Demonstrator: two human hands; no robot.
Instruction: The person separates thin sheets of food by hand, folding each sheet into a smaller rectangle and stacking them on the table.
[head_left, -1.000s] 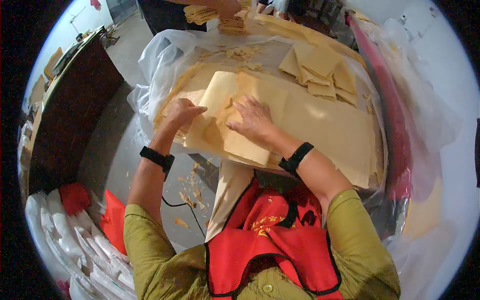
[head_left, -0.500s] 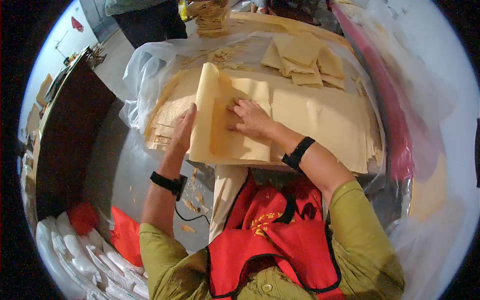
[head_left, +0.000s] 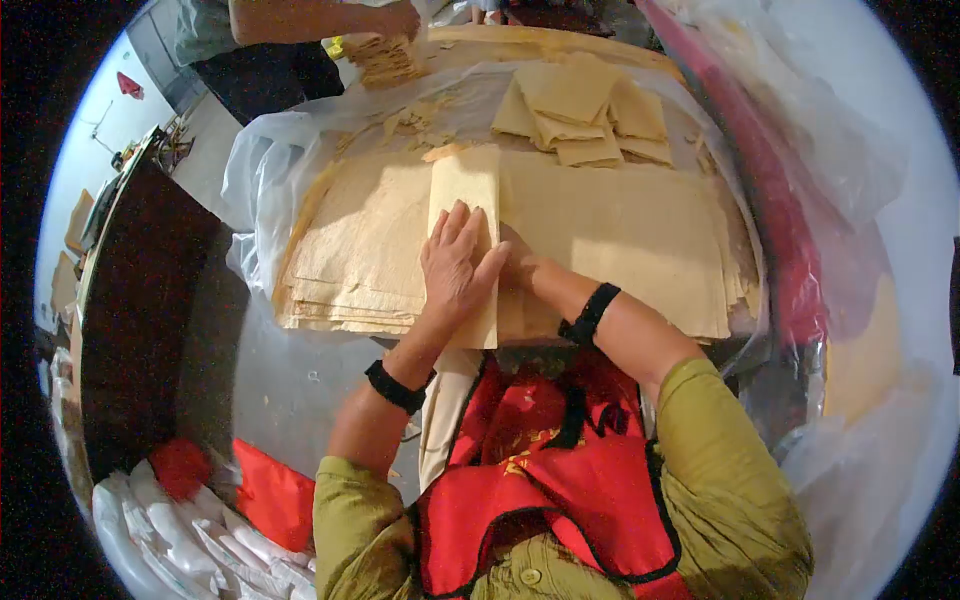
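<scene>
In the middle of the work table a thin tan sheet (head_left: pixel 465 185) is folded into a narrow upright strip, lying on a wide stack of similar sheets (head_left: pixel 620 250). My left hand (head_left: pixel 462 262) lies flat on this fold with its fingers spread, pressing it down. Just to its right is my right hand (head_left: pixel 515 258); its fingers are hidden behind the fold and my left hand, so what they grip, if anything, does not show. Left of the fold, layered sheet edges (head_left: pixel 350 260) stick out unevenly.
Several folded tan sheets (head_left: pixel 585 105) are piled at the back of the table. Clear plastic film (head_left: pixel 262 170) hangs over its left edge. Across the table, another person's hand (head_left: pixel 400 18) is at a stack of folded sheets (head_left: pixel 385 62). White sacks (head_left: pixel 170 520) lie on the floor lower left.
The raised left part of the sheet has been folded over to the right and now lies flat. My left hand has moved from its left edge onto the top of the fold.
</scene>
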